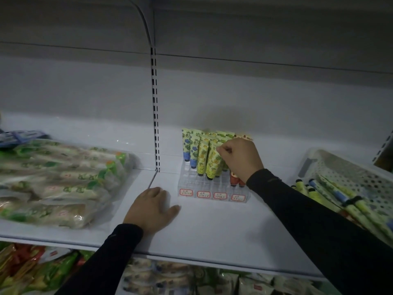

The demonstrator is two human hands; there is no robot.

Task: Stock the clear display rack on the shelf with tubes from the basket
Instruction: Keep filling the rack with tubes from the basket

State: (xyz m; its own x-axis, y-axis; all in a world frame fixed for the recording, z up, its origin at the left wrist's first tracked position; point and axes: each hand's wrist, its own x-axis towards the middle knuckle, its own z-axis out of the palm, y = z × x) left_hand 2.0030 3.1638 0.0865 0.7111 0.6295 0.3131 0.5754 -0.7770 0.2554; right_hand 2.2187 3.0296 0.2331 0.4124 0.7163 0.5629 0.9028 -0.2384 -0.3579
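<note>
A clear display rack [212, 188] stands on the white shelf [212, 231], with red-bordered labels along its front. Several tubes stand cap-down in it: blue-flowered ones [187, 147] at the left, yellow-green ones [203, 156] in the middle, red ones [235, 179] at the right. My right hand [240, 158] is over the rack, its fingers curled and pinching the top of a green tube [214, 160] in the third column. My left hand [153, 207] rests flat on the shelf just left of the rack's front corner. The white perforated basket [348, 173] at the right holds several more tubes [331, 194].
A clear tray of bagged green-and-white snacks [63, 182] fills the shelf's left half. A slotted upright [154, 107] divides the back panel. Packaged goods [42, 269] crowd the lower shelf. Another shelf hangs overhead.
</note>
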